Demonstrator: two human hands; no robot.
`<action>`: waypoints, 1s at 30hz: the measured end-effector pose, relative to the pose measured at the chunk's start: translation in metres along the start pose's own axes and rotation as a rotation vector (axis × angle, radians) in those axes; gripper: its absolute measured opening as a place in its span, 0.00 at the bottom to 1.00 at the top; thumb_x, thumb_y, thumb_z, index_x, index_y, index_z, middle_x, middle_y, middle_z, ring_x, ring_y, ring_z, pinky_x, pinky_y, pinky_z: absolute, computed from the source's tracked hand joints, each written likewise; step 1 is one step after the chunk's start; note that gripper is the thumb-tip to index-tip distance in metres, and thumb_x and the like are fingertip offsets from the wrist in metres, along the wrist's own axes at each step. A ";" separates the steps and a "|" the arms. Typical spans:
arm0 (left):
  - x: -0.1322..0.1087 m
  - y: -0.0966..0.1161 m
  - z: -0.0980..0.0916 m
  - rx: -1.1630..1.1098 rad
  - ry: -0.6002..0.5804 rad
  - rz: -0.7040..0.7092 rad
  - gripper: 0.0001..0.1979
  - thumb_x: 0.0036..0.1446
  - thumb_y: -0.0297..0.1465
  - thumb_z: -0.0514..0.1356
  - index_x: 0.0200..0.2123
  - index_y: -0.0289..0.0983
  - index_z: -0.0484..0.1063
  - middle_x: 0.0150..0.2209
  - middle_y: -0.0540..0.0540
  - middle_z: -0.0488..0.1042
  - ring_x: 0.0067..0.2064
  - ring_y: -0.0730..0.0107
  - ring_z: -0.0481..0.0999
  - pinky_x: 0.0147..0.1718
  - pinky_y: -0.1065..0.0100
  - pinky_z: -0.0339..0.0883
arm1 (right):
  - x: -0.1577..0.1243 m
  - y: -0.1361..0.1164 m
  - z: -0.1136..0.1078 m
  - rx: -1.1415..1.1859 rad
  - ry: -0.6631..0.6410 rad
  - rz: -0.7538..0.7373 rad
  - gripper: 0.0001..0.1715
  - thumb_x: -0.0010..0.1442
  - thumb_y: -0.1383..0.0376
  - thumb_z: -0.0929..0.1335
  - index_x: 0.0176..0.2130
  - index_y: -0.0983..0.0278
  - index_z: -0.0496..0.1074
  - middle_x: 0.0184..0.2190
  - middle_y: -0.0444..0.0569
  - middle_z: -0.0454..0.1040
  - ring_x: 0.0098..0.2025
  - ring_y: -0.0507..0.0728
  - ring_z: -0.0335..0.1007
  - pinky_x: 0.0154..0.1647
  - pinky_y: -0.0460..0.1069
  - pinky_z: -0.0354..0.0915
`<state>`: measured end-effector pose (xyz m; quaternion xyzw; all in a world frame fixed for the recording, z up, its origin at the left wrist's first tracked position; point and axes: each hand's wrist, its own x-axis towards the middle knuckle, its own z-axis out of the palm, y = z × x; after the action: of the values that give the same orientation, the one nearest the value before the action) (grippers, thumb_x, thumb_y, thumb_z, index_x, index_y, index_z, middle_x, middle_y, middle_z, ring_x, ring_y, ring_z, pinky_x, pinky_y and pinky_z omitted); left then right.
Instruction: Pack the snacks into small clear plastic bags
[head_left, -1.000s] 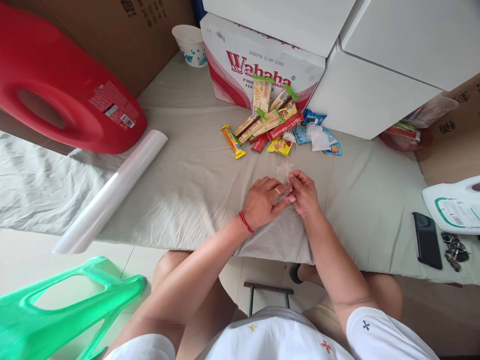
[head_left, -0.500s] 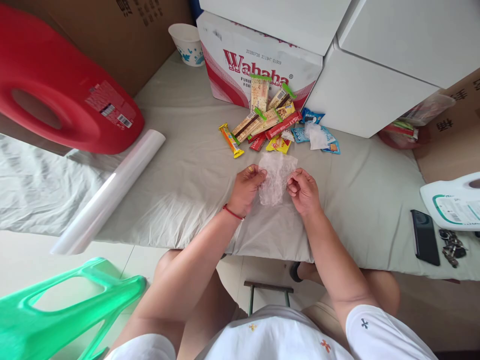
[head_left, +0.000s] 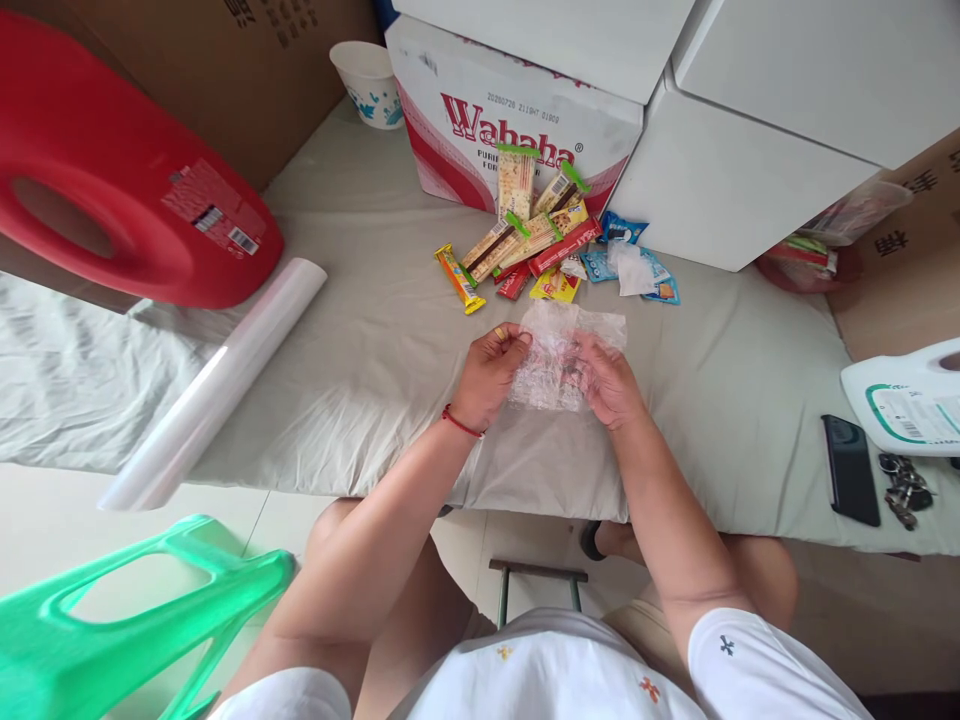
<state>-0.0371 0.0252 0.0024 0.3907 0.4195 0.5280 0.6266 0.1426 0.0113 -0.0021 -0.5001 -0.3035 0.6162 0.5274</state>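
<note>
So you've got a wrinkled grey sheet (head_left: 375, 400) covering a low surface, and it's pretty crowded round the edges. Dead ahead there's a Wahaha carton (head_left: 450, 165) butted up against a white cabinet (head_left: 712, 190), with a snack pile (head_left: 517, 240) in front of it: cracker packs, a couple of red wrappers, yellow ones, blue ones off to the right. One cracker pack leans upright on the carton, so that's your back wall. A paper cup (head_left: 371, 90) with blue print stands left of the carton, right by a brown cardboard box (head_left: 202, 60).

On your left, a big red jug (head_left: 202, 180) looms over that side, and a roll of clear plastic (head_left: 217, 385) lies slantwise below it, one end sticking out past the sheet's edge. A green plastic stool (head_left: 150, 620) is down on the floor. Far right: white bottle (head_left: 907, 400), black phone (head_left: 852, 470), bunch of keys (head_left: 905, 490).

The crinkly clear film (head_left: 551, 375) is between your hands, just on your side of the snacks. Your left hand (head_left: 487, 375) has its thumb pressed to the curled fingers, pinching the film's left edge. Your right hand (head_left: 611, 385) has bent fingers showing through the plastic; can't tell if they're inside a fold or just behind it, or whether they're gripping.
</note>
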 end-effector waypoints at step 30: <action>0.016 -0.004 -0.014 0.070 0.311 0.077 0.08 0.56 0.37 0.69 0.32 0.38 0.79 0.31 0.50 0.77 0.33 0.73 0.73 0.31 0.72 0.66 | -0.014 -0.003 0.013 -0.054 0.012 -0.083 0.26 0.49 0.42 0.79 0.35 0.59 0.78 0.16 0.34 0.58 0.15 0.47 0.45 0.13 0.46 0.40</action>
<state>-0.0478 0.0411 -0.0076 0.3416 0.5143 0.5909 0.5193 0.1311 0.0006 0.0089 -0.5047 -0.3375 0.5822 0.5407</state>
